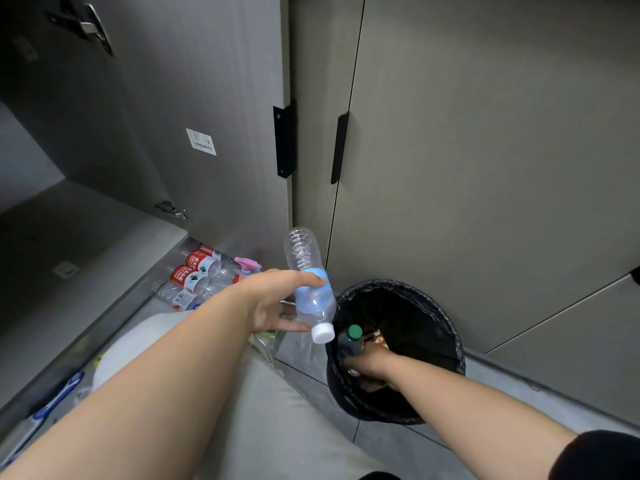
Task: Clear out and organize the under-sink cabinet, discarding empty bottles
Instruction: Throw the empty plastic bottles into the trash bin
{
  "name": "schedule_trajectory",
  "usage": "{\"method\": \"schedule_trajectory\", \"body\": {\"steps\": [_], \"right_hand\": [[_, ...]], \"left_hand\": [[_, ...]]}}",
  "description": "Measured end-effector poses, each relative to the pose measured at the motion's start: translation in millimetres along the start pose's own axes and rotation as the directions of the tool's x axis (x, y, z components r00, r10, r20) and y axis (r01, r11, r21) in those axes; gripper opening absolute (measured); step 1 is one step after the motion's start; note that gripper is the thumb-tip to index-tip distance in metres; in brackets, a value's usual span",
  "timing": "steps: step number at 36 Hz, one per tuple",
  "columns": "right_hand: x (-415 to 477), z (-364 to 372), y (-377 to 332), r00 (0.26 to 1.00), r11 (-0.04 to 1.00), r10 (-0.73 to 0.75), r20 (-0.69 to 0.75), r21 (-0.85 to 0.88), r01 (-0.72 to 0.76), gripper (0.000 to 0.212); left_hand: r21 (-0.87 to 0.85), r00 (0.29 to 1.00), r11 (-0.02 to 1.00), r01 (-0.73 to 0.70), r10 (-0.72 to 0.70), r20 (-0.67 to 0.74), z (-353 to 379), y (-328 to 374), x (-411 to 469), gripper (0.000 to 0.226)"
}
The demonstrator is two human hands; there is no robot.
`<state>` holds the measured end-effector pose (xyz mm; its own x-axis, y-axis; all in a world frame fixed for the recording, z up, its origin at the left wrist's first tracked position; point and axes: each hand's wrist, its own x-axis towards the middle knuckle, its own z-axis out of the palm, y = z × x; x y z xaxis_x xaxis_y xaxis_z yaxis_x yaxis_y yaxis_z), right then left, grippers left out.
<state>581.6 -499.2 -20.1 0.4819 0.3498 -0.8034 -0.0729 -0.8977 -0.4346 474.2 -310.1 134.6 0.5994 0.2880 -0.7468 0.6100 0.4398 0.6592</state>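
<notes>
My left hand (277,301) grips a clear empty water bottle (309,284) with a pale blue label and white cap, tilted cap-down just left of the bin's rim. A round bin (446,327) lined with a black bag stands on the floor against the closed cabinet doors. My right hand (369,367) reaches into the bin's mouth and holds a dark bottle (349,342) with a green cap, its lower part hidden by my fingers. Some brownish wrappers lie deeper in the bin.
Several clear bottles (194,275) with red labels and a pink spray trigger (247,264) lie on the floor by the open cabinet door (173,109). A white container (138,344) and a blue-handled brush (57,398) sit at lower left. My knee fills the bottom centre.
</notes>
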Motion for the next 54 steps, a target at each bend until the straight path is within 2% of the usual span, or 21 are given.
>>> {"method": "schedule_trajectory", "body": {"steps": [5,8,11,12,14,16,18,20,22,27,30,35,39,44,48,50,52,54], "right_hand": [[-6.6,-8.7,0.1,0.999,1.000,0.029,0.028,0.002,-0.029,0.047],[-9.3,-19.5,-4.8,0.998,0.996,-0.008,-0.060,-0.090,0.003,0.050],[-14.4,-35.2,-19.6,0.976,0.979,-0.130,-0.172,-0.181,0.099,0.037],[-19.1,-40.0,-27.7,0.965,0.977,-0.175,-0.197,-0.153,0.146,0.038],[-33.7,-47.6,-45.5,0.953,0.962,-0.241,-0.182,0.083,0.259,0.041],[-50.1,-54.6,-59.8,0.941,0.866,-0.336,-0.041,0.380,0.326,0.045],[-64.2,-59.4,-69.9,0.879,0.777,-0.458,0.133,0.539,0.324,0.048],[-74.2,-61.2,-76.6,0.811,0.746,-0.536,0.236,0.582,0.324,0.049],[-80.5,-60.6,-80.7,0.781,0.738,-0.569,0.257,0.578,0.348,0.050],[-85.3,-72.0,-76.3,0.809,0.751,-0.556,0.191,0.533,0.391,0.047],[-82.4,-88.6,-65.2,0.865,0.809,-0.482,0.141,0.450,0.378,0.046],[-78.7,-110.4,-36.1,0.967,0.962,-0.245,0.077,0.145,0.232,0.049],[-77.8,-110.8,-17.4,0.996,0.995,-0.082,-0.025,-0.059,0.081,0.067],[-74.1,-98.7,-8.7,0.993,0.977,0.091,-0.075,-0.185,-0.104,0.073],[-69.3,-84.9,-4.4,0.970,0.897,0.194,-0.145,-0.373,-0.235,0.085],[-65.3,-80.3,-1.5,0.967,0.859,0.219,-0.129,-0.445,-0.254,0.074],[-59.9,-76.1,-0.2,0.968,0.828,0.240,-0.077,-0.505,-0.245,0.046],[-53.7,-71.1,1.8,0.974,0.788,0.219,-0.066,-0.577,-0.216,0.038]], "left_hand": [[0.014,1.000,1.000,-0.005,0.005,0.024,0.0,-0.6,2.0,0.049],[0.057,1.000,0.998,-0.018,0.016,0.019,-1.0,-1.8,4.2,0.051],[0.045,0.999,0.999,-0.024,0.023,0.033,-1.4,-2.3,4.8,0.052],[0.039,0.999,0.999,-0.024,0.022,0.044,-1.4,-2.6,4.8,0.053],[0.036,0.998,0.999,-0.033,0.030,0.063,-0.8,-3.0,4.7,0.056],[0.045,0.996,0.998,-0.051,0.047,0.077,0.3,-3.1,4.6,0.059],[0.061,0.992,0.996,-0.072,0.065,0.106,2.1,-2.2,2.9,0.054],[0.059,0.987,0.994,-0.094,0.085,0.135,3.2,-1.3,0.9,0.049],[0.060,0.984,0.991,-0.123,0.114,0.133,3.4,-0.9,-0.5,0.050],[0.174,0.987,0.973,-0.151,0.140,0.077,4.7,-3.8,0.3,0.050],[0.219,0.990,0.967,-0.134,0.139,-0.008,4.9,-6.2,1.3,0.051],[0.319,0.989,0.943,-0.096,0.126,-0.076,6.1,-11.2,1.0,0.036],[0.364,0.990,0.928,-0.082,0.117,-0.076,11.0,-11.0,-0.9,0.034],[0.383,0.991,0.920,-0.082,0.116,-0.066,15.4,-11.0,-2.8,0.034],[0.395,0.990,0.915,-0.080,0.118,-0.073,15.9,-11.0,-3.6,0.035],[0.401,0.990,0.913,-0.076,0.117,-0.077,14.9,-11.4,-4.0,0.034],[0.404,0.990,0.911,-0.078,0.118,-0.076,13.5,-11.7,-3.9,0.033],[0.411,0.989,0.908,-0.080,0.122,-0.077,12.8,-12.5,-3.1,0.031]]}}
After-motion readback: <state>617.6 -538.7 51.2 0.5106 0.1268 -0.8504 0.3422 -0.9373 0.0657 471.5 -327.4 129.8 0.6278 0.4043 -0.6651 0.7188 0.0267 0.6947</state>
